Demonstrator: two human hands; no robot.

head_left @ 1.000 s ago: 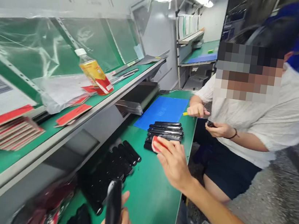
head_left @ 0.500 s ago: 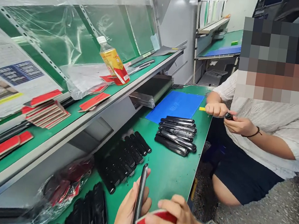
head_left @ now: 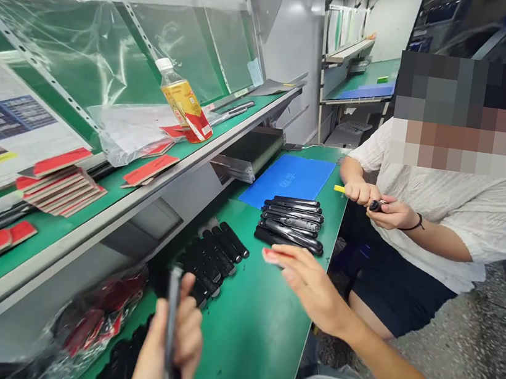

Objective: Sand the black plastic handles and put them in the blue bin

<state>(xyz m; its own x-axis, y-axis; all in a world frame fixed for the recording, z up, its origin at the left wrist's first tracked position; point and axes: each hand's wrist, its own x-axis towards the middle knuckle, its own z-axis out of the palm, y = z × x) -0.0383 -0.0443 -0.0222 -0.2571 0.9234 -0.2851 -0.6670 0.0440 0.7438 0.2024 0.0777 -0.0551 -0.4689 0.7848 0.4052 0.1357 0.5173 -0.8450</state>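
Observation:
My left hand (head_left: 172, 340), low in the view, is wrapped around a long, narrow black plastic part (head_left: 171, 322), which stands nearly upright and is blurred. My right hand (head_left: 310, 284) reaches out over the green bench with its fingers together. A red flat pad (head_left: 267, 253) peeks out at its fingertips; the rest of the pad is hidden under the fingers. Just beyond that hand lies a stack of glossy black parts (head_left: 293, 219). Between my hands and the shelf is a row of matte black parts (head_left: 213, 259).
A co-worker's hands (head_left: 372, 202) hold a black part and a yellow-ended tool at the right. On the shelf stand a drink bottle (head_left: 189, 109) and a pile of red pads (head_left: 66, 190). A blue sheet (head_left: 287, 178) lies farther back; a plastic bag (head_left: 96, 318) sits below the shelf.
My right hand has moved away from the black part, forward and to the right, with the red pad. My left hand has shifted left with the black part.

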